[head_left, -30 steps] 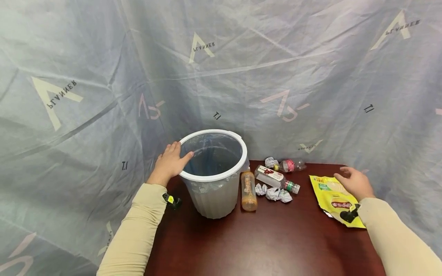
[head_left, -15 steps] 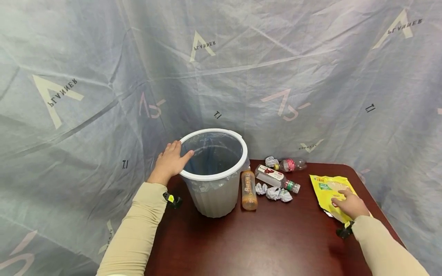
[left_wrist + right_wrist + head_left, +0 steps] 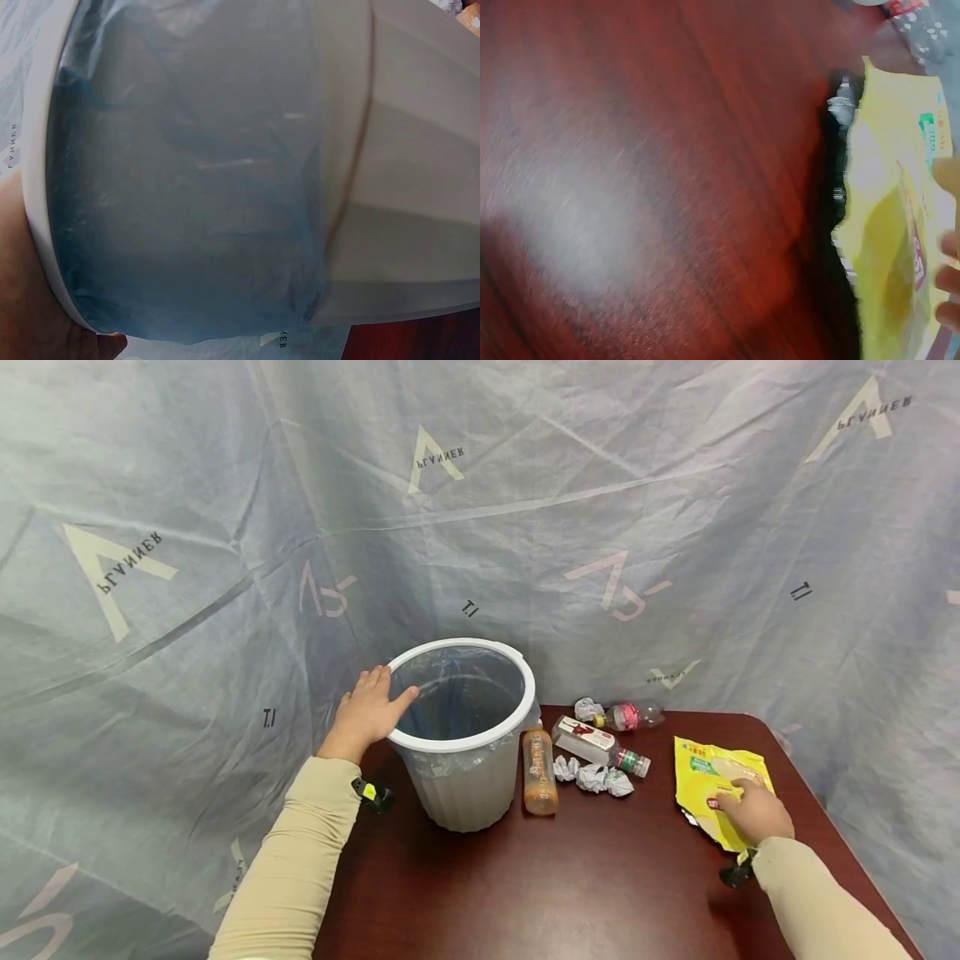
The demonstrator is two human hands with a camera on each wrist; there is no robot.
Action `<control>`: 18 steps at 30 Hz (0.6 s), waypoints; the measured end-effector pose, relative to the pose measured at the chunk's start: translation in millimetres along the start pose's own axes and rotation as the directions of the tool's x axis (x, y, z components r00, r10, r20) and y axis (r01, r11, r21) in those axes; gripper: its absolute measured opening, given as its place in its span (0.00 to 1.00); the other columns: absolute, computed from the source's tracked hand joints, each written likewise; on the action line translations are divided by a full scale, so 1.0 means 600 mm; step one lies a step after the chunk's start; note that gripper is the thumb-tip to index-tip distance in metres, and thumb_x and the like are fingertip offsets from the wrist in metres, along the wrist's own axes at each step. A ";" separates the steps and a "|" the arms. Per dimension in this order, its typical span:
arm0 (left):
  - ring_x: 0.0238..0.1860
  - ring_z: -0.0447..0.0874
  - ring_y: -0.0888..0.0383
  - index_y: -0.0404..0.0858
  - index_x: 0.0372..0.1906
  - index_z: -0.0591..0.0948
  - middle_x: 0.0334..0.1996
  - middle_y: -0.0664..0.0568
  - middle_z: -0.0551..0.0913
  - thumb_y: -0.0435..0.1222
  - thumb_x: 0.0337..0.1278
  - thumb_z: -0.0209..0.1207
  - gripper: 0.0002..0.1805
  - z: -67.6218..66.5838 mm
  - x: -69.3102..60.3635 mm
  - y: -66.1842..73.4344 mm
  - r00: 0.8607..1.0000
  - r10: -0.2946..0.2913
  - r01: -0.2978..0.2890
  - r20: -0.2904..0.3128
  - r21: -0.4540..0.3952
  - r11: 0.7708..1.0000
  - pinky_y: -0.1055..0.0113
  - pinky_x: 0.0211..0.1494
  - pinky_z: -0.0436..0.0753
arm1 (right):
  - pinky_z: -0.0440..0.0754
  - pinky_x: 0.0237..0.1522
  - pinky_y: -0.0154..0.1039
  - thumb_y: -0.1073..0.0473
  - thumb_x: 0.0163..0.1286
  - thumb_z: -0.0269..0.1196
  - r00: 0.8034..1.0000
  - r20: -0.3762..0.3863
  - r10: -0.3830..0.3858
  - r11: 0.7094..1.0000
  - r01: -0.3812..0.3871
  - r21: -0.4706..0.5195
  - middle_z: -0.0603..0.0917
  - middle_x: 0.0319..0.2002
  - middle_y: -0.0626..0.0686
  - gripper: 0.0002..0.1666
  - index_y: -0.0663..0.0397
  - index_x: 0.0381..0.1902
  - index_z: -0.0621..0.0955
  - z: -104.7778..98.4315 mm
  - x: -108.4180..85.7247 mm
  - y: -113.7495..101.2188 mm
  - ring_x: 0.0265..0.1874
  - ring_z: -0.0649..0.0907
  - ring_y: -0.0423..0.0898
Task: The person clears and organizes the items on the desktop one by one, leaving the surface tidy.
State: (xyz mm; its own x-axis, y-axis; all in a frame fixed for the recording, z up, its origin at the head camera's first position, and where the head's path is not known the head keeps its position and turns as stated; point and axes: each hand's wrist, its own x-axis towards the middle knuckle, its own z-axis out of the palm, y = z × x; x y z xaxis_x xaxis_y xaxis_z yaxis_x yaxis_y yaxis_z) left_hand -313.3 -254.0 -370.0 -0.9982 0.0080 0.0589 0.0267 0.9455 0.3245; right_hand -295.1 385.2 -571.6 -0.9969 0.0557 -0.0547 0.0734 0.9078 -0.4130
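At the left, my left hand (image 3: 365,714) holds the white rim of a grey trash bin (image 3: 465,793), its thumb over the opening. A clear plastic liner (image 3: 202,187) is folded over the rim and hangs down the outside. On the right, my right hand (image 3: 757,814) grips a yellow snack bag (image 3: 697,777) with green and red print. The bag is creased under the fingers (image 3: 949,281), and its silvery edge shows in the right wrist view. Part of it is hidden behind the hand.
An orange-tinted bottle (image 3: 540,777) lies beside the bin. To its right are a clear bottle with a white label (image 3: 585,739), a red-labelled bottle (image 3: 630,717) and several crumpled paper balls (image 3: 592,778). A grey printed cloth (image 3: 600,527) hangs behind the dark red table (image 3: 600,877).
My right hand has come down and left over the yellow bag, gripping it. The bag has shifted slightly left and creased. My left hand stays on the bin rim.
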 end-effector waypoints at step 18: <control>0.80 0.35 0.38 0.32 0.81 0.45 0.81 0.36 0.43 0.68 0.72 0.35 0.51 -0.003 -0.003 0.004 1.000 0.007 -0.007 0.004 0.002 1.000 0.32 0.76 0.44 | 0.68 0.47 0.66 0.38 0.62 0.68 0.966 0.157 0.203 0.976 -0.213 0.045 0.63 0.49 0.81 0.57 0.73 0.72 0.58 -0.013 -0.019 -0.005 0.49 0.62 0.75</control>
State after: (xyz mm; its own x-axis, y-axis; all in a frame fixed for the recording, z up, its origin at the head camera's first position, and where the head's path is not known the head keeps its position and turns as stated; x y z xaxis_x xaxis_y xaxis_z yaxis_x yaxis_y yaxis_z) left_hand -311.6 -252.6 -367.6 -0.9983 0.0157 0.0569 0.0332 0.9459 0.3226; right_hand -284.2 385.2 -562.5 -0.9444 0.1733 -0.2793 0.2849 0.8555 -0.4324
